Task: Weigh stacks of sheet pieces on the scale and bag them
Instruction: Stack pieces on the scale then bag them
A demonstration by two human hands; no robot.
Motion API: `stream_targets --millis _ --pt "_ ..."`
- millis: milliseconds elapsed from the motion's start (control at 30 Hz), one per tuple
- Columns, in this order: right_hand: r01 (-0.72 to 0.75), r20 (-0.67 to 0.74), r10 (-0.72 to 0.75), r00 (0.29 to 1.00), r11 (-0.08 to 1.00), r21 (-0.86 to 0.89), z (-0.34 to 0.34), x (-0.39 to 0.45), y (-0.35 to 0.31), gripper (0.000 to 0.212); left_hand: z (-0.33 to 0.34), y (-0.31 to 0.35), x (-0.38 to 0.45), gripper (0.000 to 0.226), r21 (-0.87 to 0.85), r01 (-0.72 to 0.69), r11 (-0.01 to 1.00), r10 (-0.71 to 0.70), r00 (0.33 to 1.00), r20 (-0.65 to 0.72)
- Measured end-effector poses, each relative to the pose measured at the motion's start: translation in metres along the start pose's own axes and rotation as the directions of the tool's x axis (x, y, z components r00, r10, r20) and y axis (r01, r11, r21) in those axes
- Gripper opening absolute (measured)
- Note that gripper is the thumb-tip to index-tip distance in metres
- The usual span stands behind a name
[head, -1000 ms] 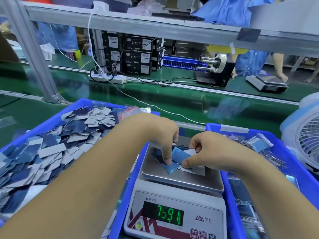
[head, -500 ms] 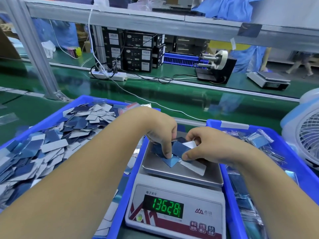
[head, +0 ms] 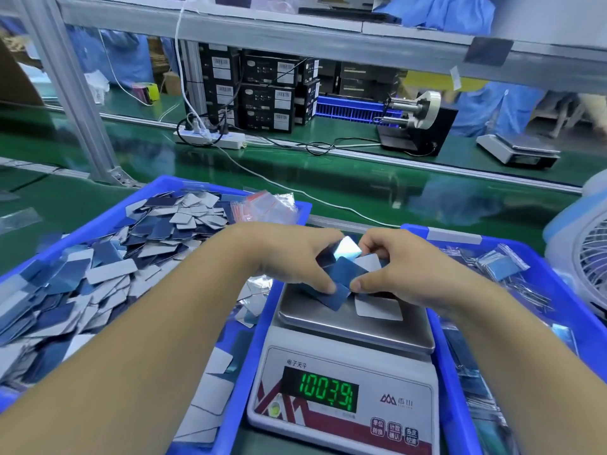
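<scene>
A white digital scale (head: 341, 382) stands between two blue bins, its green display lit. On its steel pan (head: 328, 320) lies a loose stack of blue and white sheet pieces (head: 345, 274). My left hand (head: 292, 261) and my right hand (head: 394, 267) meet over the pan, and both pinch pieces of that stack between thumb and fingers. One white piece (head: 377, 307) lies flat on the pan under my right hand. A bundle of clear zip bags (head: 266, 208) rests at the back of the left bin.
The left blue bin (head: 164, 188) is heaped with loose blue and white pieces. The right blue bin (head: 578, 310) holds filled bags. A fan (head: 588, 254) stands at the far right. Beyond lie a green conveyor, a power strip (head: 213, 139), a tape dispenser (head: 417, 126) and a second scale (head: 519, 152).
Both hands have lifted slightly and tilted the pieces up above the pan. The display reading has changed in each frame. The camera has tipped a little downward.
</scene>
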State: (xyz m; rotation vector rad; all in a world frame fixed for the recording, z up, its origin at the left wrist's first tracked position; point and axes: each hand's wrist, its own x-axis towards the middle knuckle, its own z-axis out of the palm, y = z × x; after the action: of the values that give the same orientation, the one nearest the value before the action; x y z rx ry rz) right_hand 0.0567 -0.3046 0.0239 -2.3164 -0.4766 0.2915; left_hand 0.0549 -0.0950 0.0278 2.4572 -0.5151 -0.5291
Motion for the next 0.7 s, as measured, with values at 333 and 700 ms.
stream_targets --millis 333,700 --pt "0.240 -0.135 -0.231 0.963 0.970 0.051 0.004 0.003 0.002 0.041 0.030 -0.005 0.014 0.055 0.058 -0.291 0.955 0.288 0.863 -0.416" --pt "0.146 -0.107 -0.146 0.983 0.989 -0.007 0.000 0.005 0.009 0.034 0.041 -0.004 0.022 0.052 0.167 -0.227 0.959 0.279 0.848 -0.450"
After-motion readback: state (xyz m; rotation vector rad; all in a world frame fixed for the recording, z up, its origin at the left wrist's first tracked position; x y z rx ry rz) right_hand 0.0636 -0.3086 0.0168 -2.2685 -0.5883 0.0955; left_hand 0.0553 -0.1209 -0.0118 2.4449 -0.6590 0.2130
